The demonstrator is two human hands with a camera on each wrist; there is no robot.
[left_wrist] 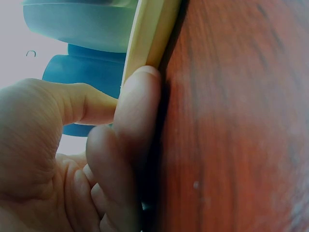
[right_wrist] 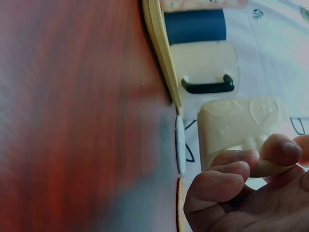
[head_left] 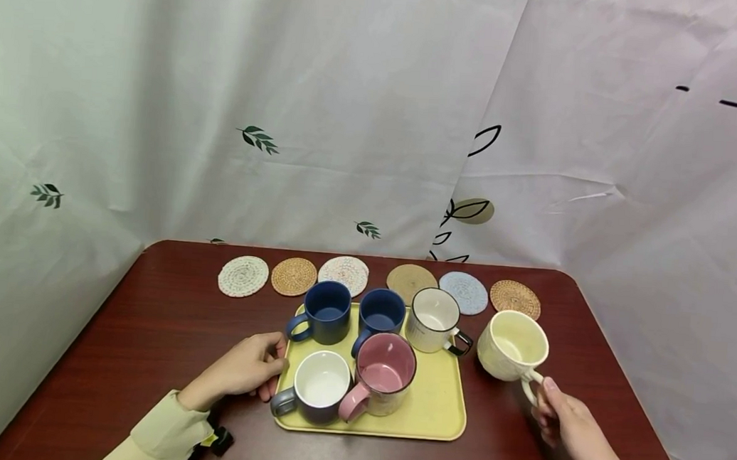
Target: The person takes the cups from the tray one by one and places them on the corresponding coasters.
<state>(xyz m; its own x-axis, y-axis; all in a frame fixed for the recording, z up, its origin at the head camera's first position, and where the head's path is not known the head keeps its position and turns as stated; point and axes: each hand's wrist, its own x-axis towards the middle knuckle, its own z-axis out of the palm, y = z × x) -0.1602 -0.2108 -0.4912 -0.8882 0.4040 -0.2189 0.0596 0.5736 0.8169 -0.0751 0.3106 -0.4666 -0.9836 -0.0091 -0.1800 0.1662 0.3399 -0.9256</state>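
Cream mug [head_left: 508, 361]: held off the table [head_left: 496, 424], right of the yellow tray [head_left: 423, 412]; head view shows the interior, right wrist view the embossed side.
Right hand [head_left: 566, 418]: thumb and fingers pinch the mug's handle.
Left hand [head_left: 253, 366]: thumb and forefinger pinch the tray's left rim.
Right-side room: bare tabletop separates tray edge from right hand.

A reddish-brown table [head_left: 163, 315] carries a yellow tray [head_left: 436, 399] and, behind it, six round coasters [head_left: 243, 277].
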